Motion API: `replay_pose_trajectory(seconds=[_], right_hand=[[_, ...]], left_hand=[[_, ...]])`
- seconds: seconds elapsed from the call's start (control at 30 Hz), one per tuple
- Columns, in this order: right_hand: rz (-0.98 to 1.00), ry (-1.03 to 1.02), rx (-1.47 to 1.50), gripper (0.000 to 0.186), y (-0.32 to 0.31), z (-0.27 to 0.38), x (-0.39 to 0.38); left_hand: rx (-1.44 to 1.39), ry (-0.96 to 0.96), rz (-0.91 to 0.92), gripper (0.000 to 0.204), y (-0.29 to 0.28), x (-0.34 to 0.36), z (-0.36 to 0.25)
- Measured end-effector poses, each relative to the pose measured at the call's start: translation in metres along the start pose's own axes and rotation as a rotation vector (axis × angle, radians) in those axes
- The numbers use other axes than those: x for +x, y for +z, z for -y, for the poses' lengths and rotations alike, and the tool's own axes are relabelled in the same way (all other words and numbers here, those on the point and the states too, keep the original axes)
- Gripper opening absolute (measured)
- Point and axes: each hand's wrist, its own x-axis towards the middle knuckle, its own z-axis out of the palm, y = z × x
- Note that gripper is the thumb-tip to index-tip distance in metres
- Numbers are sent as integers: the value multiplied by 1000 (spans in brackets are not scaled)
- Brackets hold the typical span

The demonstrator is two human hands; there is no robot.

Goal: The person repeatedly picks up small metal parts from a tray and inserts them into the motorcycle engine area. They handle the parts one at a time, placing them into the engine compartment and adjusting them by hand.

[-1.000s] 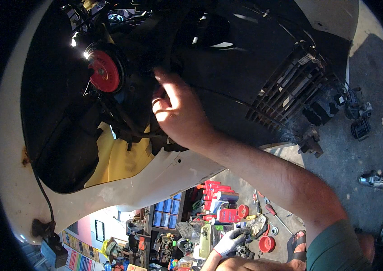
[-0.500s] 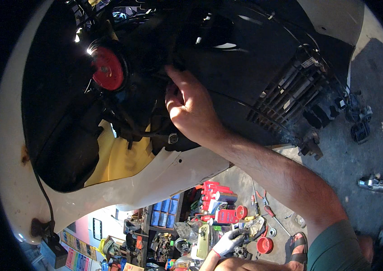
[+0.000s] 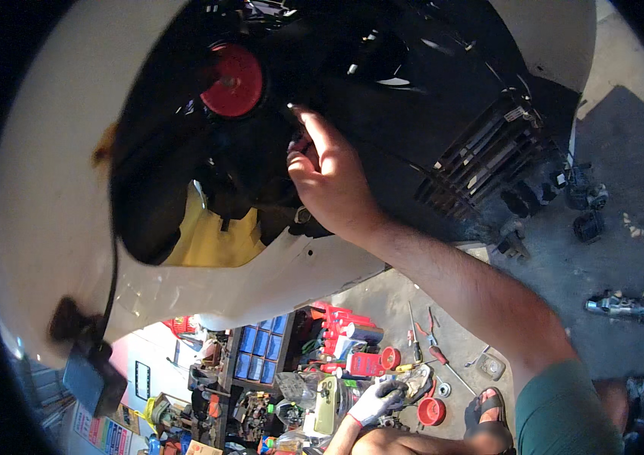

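Bare, my right hand [image 3: 333,178] reaches from the lower right into the dark hollow of a white body shell [image 3: 254,284]. Its index finger is stretched out and the thumb stands apart; the other fingers bend into shadow. Just up and left of the fingertip is a red round disc [image 3: 232,80], like a horn. A yellow part [image 3: 212,235] shows inside the shell, below the disc. Lower down, my left hand [image 3: 375,402], in a white and grey glove, rests by my knee with its fingers curled. Whatever those fingers may hold is hidden.
A dark slatted grille [image 3: 474,163] lies on the right. On the floor are red-handled tools [image 3: 443,356], a red bowl [image 3: 431,412] and a chrome part [image 3: 633,305]. Blue drawers [image 3: 260,349] stand at lower left, and a dark box [image 3: 94,379] hangs by the shell.
The shell and red disc have shifted right and up in view, while the floor things moved slightly left. My right hand stays in the hollow, its index fingertip now lit.
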Motion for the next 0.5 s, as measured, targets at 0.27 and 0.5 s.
replay_pose_trajectory(seconds=[0.27, 0.5], right_hand=[[200, 274, -56, 53, -9, -21, -115], [526, 417, -568, 43, -123, -53, -240]], left_hand=[[243, 193, -125, 37, -11, -32, 0], [217, 345, -235, 32, -10, -45, 27]])
